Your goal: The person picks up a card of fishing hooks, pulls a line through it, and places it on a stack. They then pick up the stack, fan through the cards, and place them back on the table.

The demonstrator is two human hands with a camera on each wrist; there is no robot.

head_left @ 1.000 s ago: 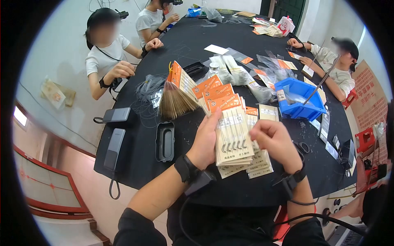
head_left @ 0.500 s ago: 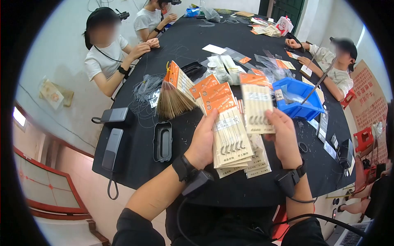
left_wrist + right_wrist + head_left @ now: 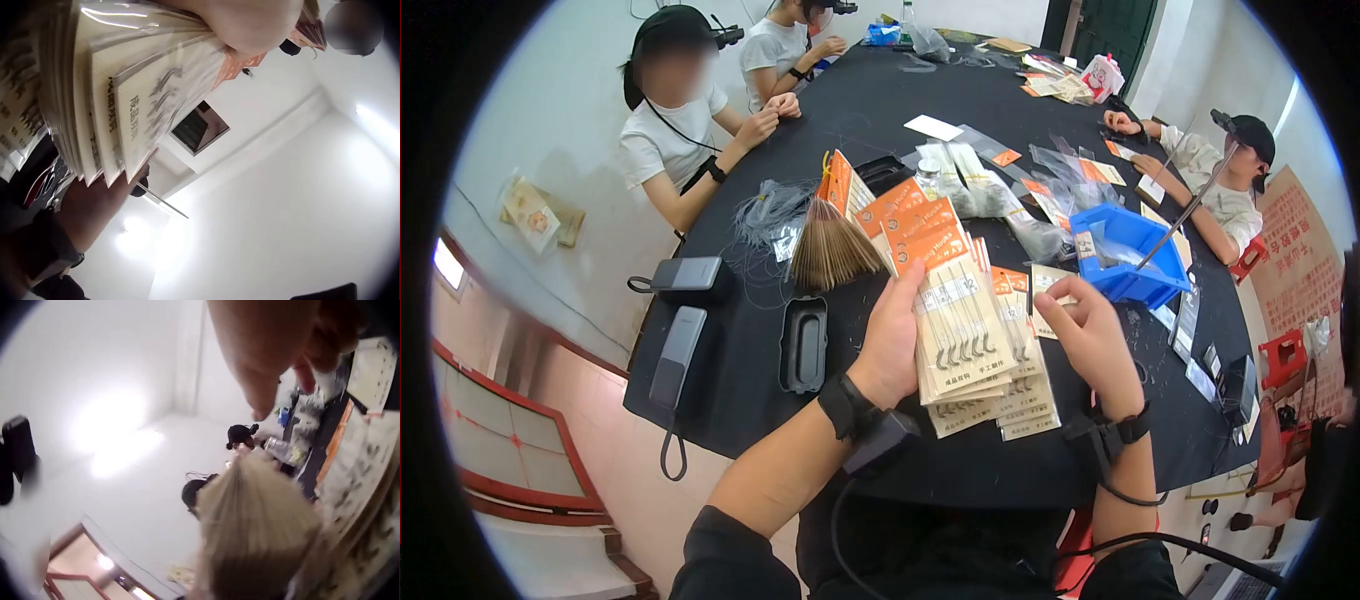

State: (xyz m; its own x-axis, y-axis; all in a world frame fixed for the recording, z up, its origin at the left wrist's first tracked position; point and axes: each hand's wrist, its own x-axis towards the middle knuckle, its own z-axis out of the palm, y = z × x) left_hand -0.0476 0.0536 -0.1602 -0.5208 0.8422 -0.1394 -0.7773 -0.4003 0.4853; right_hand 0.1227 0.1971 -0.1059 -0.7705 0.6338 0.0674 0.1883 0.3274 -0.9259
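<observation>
My left hand grips a thick stack of fishing hook packets, thumb along the front edge. Each has an orange header, a cream card and a row of dark hooks; the left wrist view shows the stack's lower edges fanned apart. More hook packets lie overlapped just to the right and below. Right beside them is my right hand, fingers loosely bent and nothing between them. In the right wrist view its thumb stands apart from the fingers. A pale card shows behind that hand.
A fanned bundle of packets stands behind the stack. A blue bin with a rod leaning in it is at the right. Clear bags, a black tray and power banks surround my hands. Other people sit around the table.
Half a second ago my right hand held up a single hook packet; now it is without one and lower, by the right-hand packets. My left hand still holds the stack.
</observation>
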